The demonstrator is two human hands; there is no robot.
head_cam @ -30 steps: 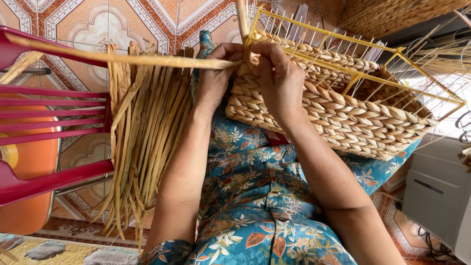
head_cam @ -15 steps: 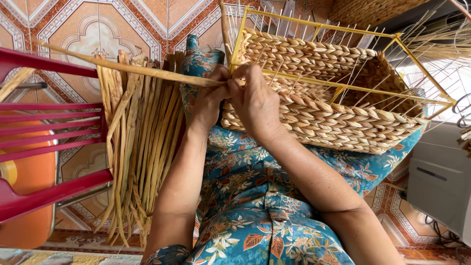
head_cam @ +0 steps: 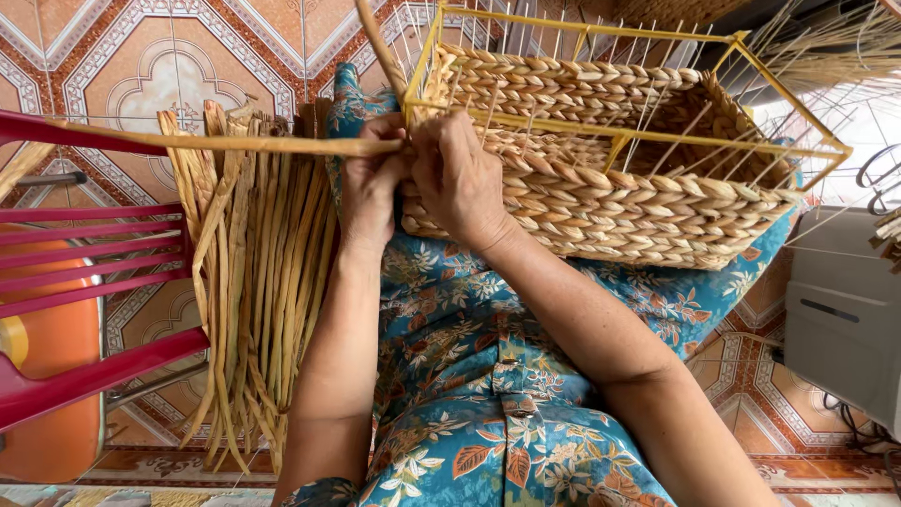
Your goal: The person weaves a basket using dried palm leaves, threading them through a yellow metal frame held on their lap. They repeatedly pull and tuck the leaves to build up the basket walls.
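The basket (head_cam: 601,188) rests on my lap, its yellow wire frame (head_cam: 619,127) tipped away from me. My left hand (head_cam: 371,192) pinches a long dried strand (head_cam: 235,144) at the near corner, and my right hand (head_cam: 460,178) presses close beside it against the woven wall — the two hands touching. The lower rows look woven; the upper frame and thin upright wires are bare — plenty left, I judge. A bundle of strands (head_cam: 253,300) lies by my left knee.

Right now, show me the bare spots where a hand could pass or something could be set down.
Bare tiled floor shows beyond the red chair and the reed bundle, and a small patch between the basket and the grey box. It is crowded where both hands meet the basket's corner.
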